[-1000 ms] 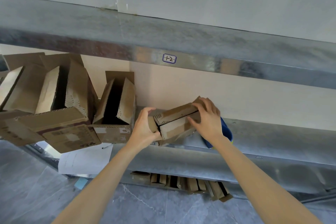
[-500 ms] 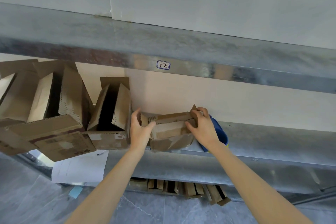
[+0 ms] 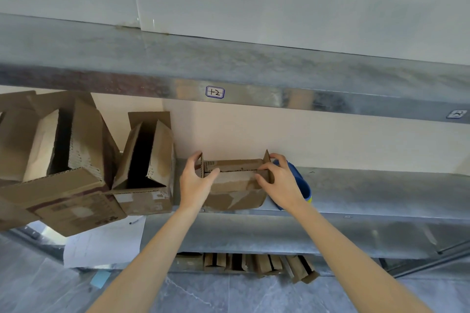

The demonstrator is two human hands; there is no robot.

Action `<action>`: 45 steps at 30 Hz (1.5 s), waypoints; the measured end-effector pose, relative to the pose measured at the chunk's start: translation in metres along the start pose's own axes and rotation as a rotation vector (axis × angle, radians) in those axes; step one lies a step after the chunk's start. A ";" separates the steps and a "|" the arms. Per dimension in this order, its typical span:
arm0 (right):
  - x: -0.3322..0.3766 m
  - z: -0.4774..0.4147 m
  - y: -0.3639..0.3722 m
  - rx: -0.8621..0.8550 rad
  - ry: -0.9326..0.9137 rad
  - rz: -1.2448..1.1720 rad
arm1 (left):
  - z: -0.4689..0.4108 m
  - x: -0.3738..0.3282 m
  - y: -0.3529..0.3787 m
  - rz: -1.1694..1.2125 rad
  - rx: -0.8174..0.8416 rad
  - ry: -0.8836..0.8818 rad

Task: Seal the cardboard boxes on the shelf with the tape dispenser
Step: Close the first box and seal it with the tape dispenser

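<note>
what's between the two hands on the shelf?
A small cardboard box, top flaps folded down. The left hand and right hand grip its two ends. The head view shows it.

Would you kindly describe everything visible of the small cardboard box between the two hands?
The small box is brown corrugated cardboard with pale scuffed patches on its front. It sits on the metal shelf near the front edge. Its long flaps are folded down, meeting in a seam; the short end flaps stand up. The left hand grips its left end, the right hand its right end.
</note>
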State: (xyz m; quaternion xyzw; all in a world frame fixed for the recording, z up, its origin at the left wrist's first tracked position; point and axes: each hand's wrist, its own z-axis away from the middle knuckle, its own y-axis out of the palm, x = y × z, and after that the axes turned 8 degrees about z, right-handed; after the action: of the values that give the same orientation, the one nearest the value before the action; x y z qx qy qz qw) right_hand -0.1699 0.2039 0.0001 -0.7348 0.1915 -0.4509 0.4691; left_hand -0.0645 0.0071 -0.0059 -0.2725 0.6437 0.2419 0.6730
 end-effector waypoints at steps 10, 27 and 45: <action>-0.004 0.007 -0.007 -0.002 0.030 -0.142 | 0.002 0.004 0.003 -0.060 0.068 0.052; -0.012 0.001 -0.012 0.057 -0.010 -0.138 | 0.017 0.010 -0.018 -0.077 0.212 0.087; 0.007 -0.008 -0.001 -0.024 0.113 -0.096 | 0.009 0.017 -0.023 -0.185 0.401 0.112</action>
State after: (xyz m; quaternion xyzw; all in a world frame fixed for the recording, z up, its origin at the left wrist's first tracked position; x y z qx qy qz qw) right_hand -0.1728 0.1956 0.0059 -0.7221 0.1879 -0.5112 0.4265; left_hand -0.0419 -0.0041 -0.0218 -0.2040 0.6874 0.0307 0.6963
